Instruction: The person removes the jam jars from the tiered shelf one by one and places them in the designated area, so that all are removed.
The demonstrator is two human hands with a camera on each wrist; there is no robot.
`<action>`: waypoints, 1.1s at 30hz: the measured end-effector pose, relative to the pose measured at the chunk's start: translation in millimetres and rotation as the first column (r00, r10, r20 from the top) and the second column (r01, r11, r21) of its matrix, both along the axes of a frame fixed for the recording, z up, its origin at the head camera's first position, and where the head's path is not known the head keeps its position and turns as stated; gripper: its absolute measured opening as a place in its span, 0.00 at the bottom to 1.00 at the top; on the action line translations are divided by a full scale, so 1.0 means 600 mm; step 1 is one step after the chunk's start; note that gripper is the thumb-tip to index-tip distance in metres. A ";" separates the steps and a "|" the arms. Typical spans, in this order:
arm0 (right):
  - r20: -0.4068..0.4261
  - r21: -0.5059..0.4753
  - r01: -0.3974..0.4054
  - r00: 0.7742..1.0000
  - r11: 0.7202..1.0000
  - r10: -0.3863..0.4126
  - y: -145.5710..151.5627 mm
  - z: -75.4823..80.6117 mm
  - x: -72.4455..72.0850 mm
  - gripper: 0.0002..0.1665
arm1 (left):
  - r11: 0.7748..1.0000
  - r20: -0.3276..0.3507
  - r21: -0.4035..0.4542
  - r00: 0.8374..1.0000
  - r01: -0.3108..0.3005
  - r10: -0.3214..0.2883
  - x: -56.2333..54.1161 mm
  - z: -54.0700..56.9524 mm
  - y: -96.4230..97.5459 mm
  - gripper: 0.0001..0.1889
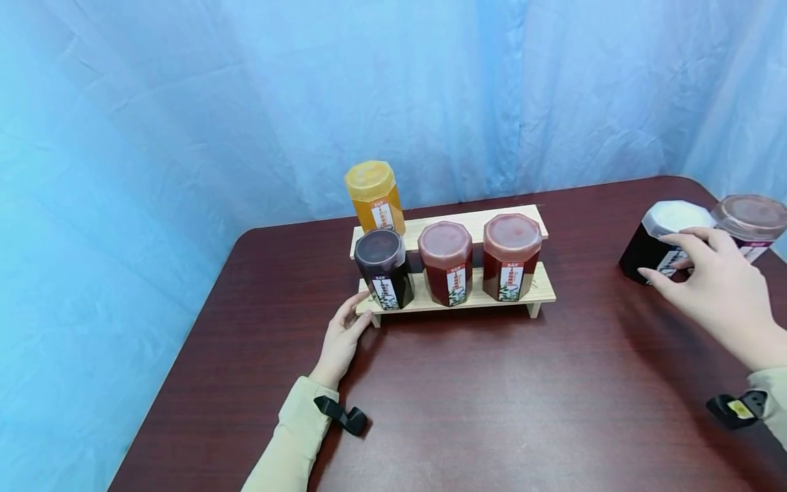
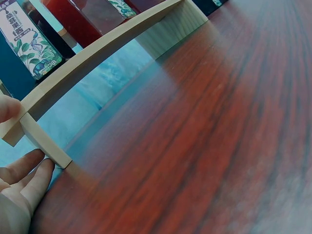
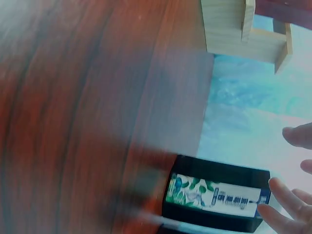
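A two-tier wooden rack (image 1: 424,281) stands on the table. My left hand (image 1: 341,338) pinches the left end of its lower shelf, with fingers (image 2: 36,183) by the rack's leg. On that shelf sit a dark jar (image 1: 384,270) at the left and two red jars (image 1: 445,263) (image 1: 512,256) beside it. A yellow jar (image 1: 375,198) stands at the upper shelf's left end. At the far right, my right hand (image 1: 716,287) is spread with thumb and fingers apart, in front of a dark jar with a whitish lid (image 1: 639,246). In the right wrist view its fingertips come right at that jar's lid end.
Another jar with a brownish lid (image 1: 753,215) stands behind the right hand, close beside the white-lidded jar. The dark reddish wooden table (image 1: 492,396) ends at a light blue curtain (image 1: 430,96) at the back and left. A black strap device (image 1: 341,415) sits on each sleeve.
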State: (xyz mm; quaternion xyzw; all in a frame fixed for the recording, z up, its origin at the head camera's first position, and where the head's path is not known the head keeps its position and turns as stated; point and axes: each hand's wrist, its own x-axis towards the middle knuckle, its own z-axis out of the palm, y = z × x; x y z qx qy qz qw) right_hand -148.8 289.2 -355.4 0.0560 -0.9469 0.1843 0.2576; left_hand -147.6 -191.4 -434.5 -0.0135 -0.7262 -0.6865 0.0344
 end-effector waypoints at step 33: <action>0.338 -0.326 -0.065 0.924 0.943 0.180 -0.042 -0.020 -0.031 0.35 | 1.000 0.000 -0.012 1.000 -0.004 0.004 -0.001 -0.003 -0.002 0.22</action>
